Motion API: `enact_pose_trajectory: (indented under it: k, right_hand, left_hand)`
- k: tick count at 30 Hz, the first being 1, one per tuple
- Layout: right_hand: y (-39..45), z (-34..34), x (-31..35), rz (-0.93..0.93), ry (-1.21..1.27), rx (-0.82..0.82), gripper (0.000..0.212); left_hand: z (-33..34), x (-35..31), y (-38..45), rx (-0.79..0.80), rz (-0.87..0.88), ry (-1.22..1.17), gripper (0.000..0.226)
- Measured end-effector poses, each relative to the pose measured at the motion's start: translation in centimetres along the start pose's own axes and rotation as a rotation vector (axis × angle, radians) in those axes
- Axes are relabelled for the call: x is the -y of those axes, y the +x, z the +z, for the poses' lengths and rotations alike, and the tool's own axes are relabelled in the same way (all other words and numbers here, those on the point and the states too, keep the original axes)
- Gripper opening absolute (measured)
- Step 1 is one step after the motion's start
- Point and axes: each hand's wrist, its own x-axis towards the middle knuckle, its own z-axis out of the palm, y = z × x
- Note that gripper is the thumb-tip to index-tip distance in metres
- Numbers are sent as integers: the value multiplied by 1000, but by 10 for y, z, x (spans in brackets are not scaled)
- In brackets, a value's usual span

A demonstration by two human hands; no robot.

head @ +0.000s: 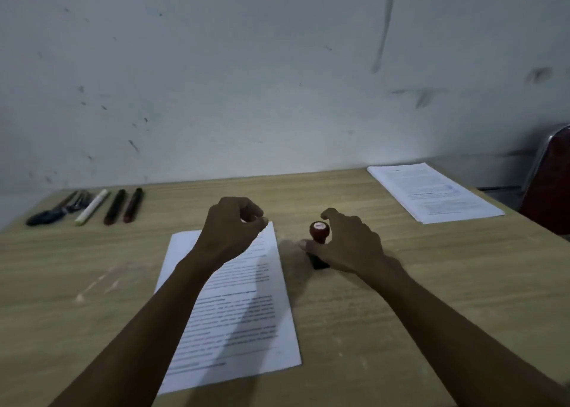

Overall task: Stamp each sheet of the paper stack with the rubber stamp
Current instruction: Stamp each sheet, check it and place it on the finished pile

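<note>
Well, my bench (401, 298) is pale wood against a scuffed grey wall (246, 67). Left hand (229, 231) hovers loosely curled, holding nothing, above the printed sheet (234, 320). Right hand (345, 246) cups the upright rubber stamp (319, 232) beside the sheet; whether it grips I cannot tell. Pens (114, 206) lie far left, the paper stack (431, 191) far right.

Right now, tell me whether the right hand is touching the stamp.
Cannot tell. In the head view the right hand cups around the stamp, fingers arched over its knob and thumb beside its base, but motion blur hides any contact or gap.
</note>
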Motion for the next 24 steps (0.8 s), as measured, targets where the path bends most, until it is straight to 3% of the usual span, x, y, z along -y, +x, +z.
enact_pose_trajectory:
  k: [5, 14, 19, 24]
  right_hand:
    - [-1, 13, 2, -8, 25, -43, 38]
    - [-21, 8, 37, -80, 122, -174, 31]
    - [-38, 24, 64, -180, 99, -121, 24]
    - [-47, 45, 77, -264, 31, -90, 14]
  left_hand:
    - [-9, 29, -21, 12, -18, 69, 12]
    - [-11, 73, -38, 106, 50, 190, 27]
    - [-6, 89, -51, 224, 115, 265, 42]
    - [-1, 96, -64, 202, 151, 287, 35]
